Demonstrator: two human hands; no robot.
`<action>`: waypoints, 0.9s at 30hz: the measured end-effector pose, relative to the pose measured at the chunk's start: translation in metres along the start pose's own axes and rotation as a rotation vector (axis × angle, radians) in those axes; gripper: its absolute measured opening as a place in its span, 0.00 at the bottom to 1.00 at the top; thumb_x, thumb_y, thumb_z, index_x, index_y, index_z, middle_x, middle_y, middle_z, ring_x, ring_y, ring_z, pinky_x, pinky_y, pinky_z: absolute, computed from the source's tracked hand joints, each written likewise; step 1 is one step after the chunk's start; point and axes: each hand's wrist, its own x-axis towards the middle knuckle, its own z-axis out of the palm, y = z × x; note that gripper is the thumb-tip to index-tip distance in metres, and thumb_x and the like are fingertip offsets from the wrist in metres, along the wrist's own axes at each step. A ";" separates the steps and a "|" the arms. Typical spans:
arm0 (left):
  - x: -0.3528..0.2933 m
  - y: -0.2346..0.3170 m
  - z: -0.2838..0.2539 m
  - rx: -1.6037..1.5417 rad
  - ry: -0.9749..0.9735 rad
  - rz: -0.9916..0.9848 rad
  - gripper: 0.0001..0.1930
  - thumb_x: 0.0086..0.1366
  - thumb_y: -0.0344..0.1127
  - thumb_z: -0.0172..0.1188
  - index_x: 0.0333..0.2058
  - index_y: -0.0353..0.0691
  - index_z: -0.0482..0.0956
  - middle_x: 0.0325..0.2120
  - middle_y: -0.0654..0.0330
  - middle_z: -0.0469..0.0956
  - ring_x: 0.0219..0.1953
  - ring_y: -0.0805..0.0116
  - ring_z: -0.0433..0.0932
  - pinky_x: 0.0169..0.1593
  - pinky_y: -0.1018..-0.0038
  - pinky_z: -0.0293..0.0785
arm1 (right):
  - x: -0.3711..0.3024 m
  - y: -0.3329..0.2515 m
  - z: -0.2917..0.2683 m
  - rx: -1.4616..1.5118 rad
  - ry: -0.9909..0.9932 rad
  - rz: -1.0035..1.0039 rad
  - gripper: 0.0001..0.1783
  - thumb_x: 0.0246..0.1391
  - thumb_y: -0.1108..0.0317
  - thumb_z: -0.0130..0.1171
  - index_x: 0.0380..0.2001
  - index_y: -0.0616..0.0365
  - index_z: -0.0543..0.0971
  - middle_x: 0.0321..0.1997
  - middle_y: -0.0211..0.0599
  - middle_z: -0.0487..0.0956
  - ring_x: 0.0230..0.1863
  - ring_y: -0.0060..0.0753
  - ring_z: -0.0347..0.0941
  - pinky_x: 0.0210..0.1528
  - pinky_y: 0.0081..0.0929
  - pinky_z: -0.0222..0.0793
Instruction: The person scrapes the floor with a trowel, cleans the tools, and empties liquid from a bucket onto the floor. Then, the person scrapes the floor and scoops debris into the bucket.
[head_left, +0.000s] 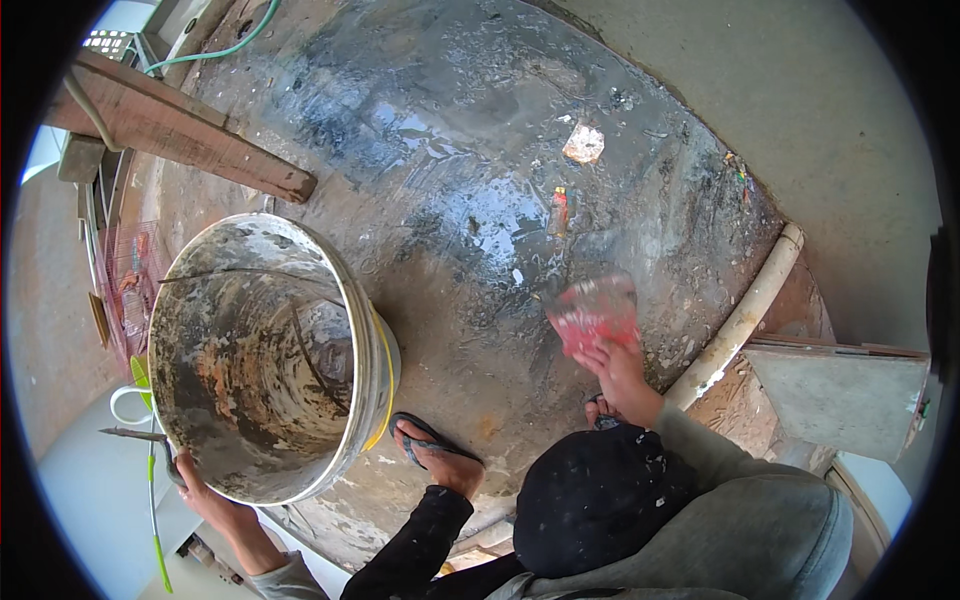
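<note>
At the lower left, my left hand (218, 508) is closed around the dark handle of a small pointed trowel (135, 434), next to the rim of a large bucket. The bucket (385, 370) leans with its mouth toward me, its inside caked in dried grey and brown residue. A thin wire handle (250, 271) crosses its mouth. My right hand (618, 378) grips a flat red scraper-like tool (598, 312) low over the wet floor. Motion blurs the tool, so its exact kind is unclear.
Wet grey slurry covers the concrete floor (440, 230), with a pale chunk (584, 143) and a red-yellow scrap (559, 210) on it. A wooden beam (190, 135) juts in at upper left. A pipe (740, 320) runs along the right, beside a grey board (835, 395). My sandalled foot (440, 455) stands by the bucket.
</note>
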 end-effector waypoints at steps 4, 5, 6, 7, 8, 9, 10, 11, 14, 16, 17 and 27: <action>-0.005 0.004 0.009 0.006 0.047 -0.018 0.21 0.62 0.44 0.50 0.43 0.30 0.71 0.38 0.51 0.75 0.36 0.59 0.77 0.38 0.64 0.76 | 0.050 -0.019 0.091 0.094 -0.002 -0.111 0.20 0.54 0.80 0.43 0.51 0.65 0.60 0.45 0.48 0.70 0.45 0.50 0.73 0.49 0.49 0.74; -0.006 0.004 0.010 0.009 0.044 -0.015 0.21 0.62 0.44 0.50 0.43 0.30 0.71 0.38 0.51 0.75 0.36 0.59 0.77 0.38 0.64 0.76 | 0.061 -0.028 0.119 0.131 -0.005 -0.134 0.20 0.54 0.80 0.41 0.51 0.66 0.59 0.45 0.49 0.70 0.45 0.51 0.73 0.49 0.48 0.74; -0.007 0.005 0.010 0.019 0.026 -0.010 0.21 0.62 0.44 0.50 0.44 0.31 0.70 0.38 0.51 0.75 0.36 0.59 0.77 0.38 0.64 0.76 | 0.075 -0.035 0.142 0.173 -0.042 -0.174 0.20 0.54 0.80 0.40 0.51 0.67 0.59 0.45 0.51 0.70 0.44 0.52 0.73 0.49 0.47 0.74; -0.007 0.006 0.010 0.027 0.009 -0.003 0.21 0.62 0.44 0.50 0.45 0.31 0.69 0.39 0.51 0.74 0.37 0.59 0.77 0.38 0.64 0.76 | 0.089 -0.043 0.164 0.215 -0.081 -0.214 0.20 0.54 0.80 0.38 0.52 0.68 0.58 0.45 0.52 0.71 0.43 0.53 0.74 0.48 0.45 0.75; -0.007 0.005 0.009 0.025 0.007 0.004 0.21 0.62 0.44 0.50 0.45 0.31 0.69 0.39 0.51 0.74 0.37 0.59 0.77 0.38 0.64 0.76 | 0.105 -0.051 0.186 0.248 -0.058 -0.245 0.20 0.54 0.81 0.38 0.52 0.69 0.58 0.46 0.53 0.71 0.43 0.53 0.74 0.47 0.44 0.76; -0.006 0.003 0.008 0.016 -0.008 0.015 0.20 0.62 0.43 0.51 0.45 0.32 0.69 0.39 0.51 0.73 0.37 0.59 0.77 0.38 0.64 0.76 | 0.121 -0.062 0.206 0.281 -0.034 -0.277 0.21 0.54 0.81 0.37 0.52 0.69 0.58 0.46 0.53 0.71 0.43 0.53 0.74 0.47 0.43 0.76; -0.005 0.002 0.010 0.002 -0.023 0.025 0.20 0.62 0.43 0.51 0.46 0.33 0.68 0.40 0.51 0.73 0.38 0.59 0.76 0.39 0.64 0.76 | 0.140 -0.076 0.221 0.299 -0.058 -0.334 0.20 0.54 0.81 0.37 0.52 0.69 0.58 0.46 0.53 0.71 0.43 0.52 0.75 0.46 0.42 0.77; -0.007 0.003 0.016 -0.002 -0.025 0.031 0.20 0.62 0.43 0.51 0.46 0.33 0.68 0.40 0.51 0.73 0.38 0.59 0.76 0.39 0.64 0.76 | 0.157 -0.087 0.235 0.315 -0.082 -0.386 0.20 0.53 0.81 0.38 0.52 0.70 0.59 0.46 0.53 0.71 0.43 0.51 0.75 0.46 0.41 0.77; -0.020 0.014 0.029 -0.023 0.022 0.066 0.17 0.61 0.44 0.53 0.39 0.33 0.71 0.34 0.55 0.74 0.34 0.65 0.75 0.37 0.69 0.73 | 0.176 -0.123 0.288 0.469 -0.029 -0.380 0.24 0.50 0.84 0.41 0.53 0.65 0.59 0.45 0.50 0.72 0.37 0.46 0.76 0.39 0.35 0.78; -0.023 0.017 0.036 -0.003 0.033 0.070 0.16 0.61 0.43 0.52 0.37 0.34 0.71 0.32 0.56 0.74 0.33 0.66 0.74 0.37 0.69 0.72 | 0.202 -0.143 0.305 0.502 -0.065 -0.373 0.28 0.49 0.84 0.44 0.56 0.59 0.58 0.44 0.49 0.72 0.32 0.45 0.77 0.32 0.33 0.79; -0.024 0.017 0.037 -0.004 0.034 0.075 0.16 0.61 0.43 0.52 0.37 0.34 0.71 0.32 0.56 0.74 0.33 0.66 0.74 0.37 0.69 0.72 | 0.207 -0.152 0.313 0.525 -0.013 -0.384 0.26 0.49 0.83 0.44 0.54 0.61 0.59 0.43 0.51 0.72 0.31 0.46 0.77 0.31 0.33 0.79; -0.019 0.013 0.023 0.016 -0.042 0.062 0.19 0.62 0.42 0.50 0.43 0.32 0.70 0.35 0.53 0.75 0.35 0.62 0.77 0.38 0.67 0.75 | 0.321 -0.186 0.327 0.655 -0.143 -0.442 0.14 0.53 0.77 0.46 0.44 0.70 0.67 0.35 0.56 0.74 0.31 0.49 0.76 0.31 0.45 0.77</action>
